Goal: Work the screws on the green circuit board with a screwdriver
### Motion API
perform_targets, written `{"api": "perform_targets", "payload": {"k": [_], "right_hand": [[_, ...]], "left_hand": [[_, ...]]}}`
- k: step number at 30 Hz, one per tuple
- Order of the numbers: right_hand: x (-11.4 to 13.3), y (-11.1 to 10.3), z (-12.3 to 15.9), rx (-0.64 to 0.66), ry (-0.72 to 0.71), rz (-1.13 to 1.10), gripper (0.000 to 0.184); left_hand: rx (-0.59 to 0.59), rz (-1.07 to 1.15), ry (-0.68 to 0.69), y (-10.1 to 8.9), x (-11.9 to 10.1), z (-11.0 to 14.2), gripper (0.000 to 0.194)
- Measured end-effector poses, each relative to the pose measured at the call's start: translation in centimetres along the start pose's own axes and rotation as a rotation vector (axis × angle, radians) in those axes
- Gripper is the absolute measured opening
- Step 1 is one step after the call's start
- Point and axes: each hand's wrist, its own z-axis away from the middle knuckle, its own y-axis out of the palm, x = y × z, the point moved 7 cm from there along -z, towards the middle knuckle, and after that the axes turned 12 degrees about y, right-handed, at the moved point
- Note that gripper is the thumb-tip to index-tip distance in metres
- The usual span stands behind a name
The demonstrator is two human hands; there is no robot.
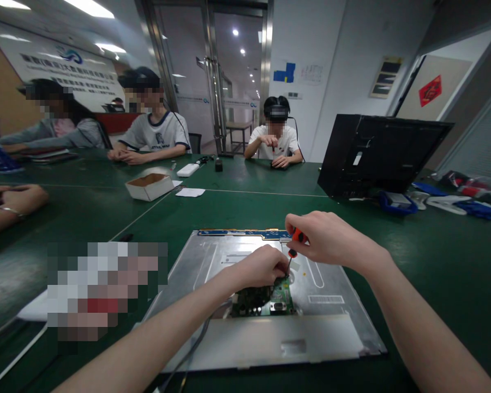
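Your circuit board (284, 297) lies on the back of the metal panel (347, 297), partly hidden under your left wrist. The screwdriver (293, 252) comes down to the board's far right corner — its shaft leans, handle toward your right hand (325, 234), and the very tip is too small to make out. The step in hand looks like driver work at that corner, though you can't tell from here which way any turn goes. As I judge it, the next move calls for light downward pressure, the shaft in line with whatever the tip sits on, and a left hand that guards against a slip across the board.

Your right hand sits above and to the right of the board, wrist bent inward, its fingers curled around the orange-red handle. Your left hand (265, 265) reaches in low over the board's far edge, forearm slanting across the panel. Its fingers are bunched narrow next to the shaft — whether they pinch anything is hidden.

A dark cable (202, 333) runs to the near left of the board. Farther out, a black monitor (376, 158) stands on the green surface (445, 267), well beyond the board to its right.
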Motion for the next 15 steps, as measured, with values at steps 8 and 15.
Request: {"api": "perform_targets", "payload": {"k": [8, 15], "right_hand": [[-0.18, -0.02, -0.13, 0.002, 0.042, 0.019, 0.017], [0.48, -0.15, 0.48, 0.022, -0.06, -0.116, 0.014]], "left_hand": [[-0.018, 0.073, 0.003, -0.01, 0.67, 0.0, 0.019], [-0.019, 0.136, -0.007, 0.18, 1.04, -0.01, 0.016]]}}
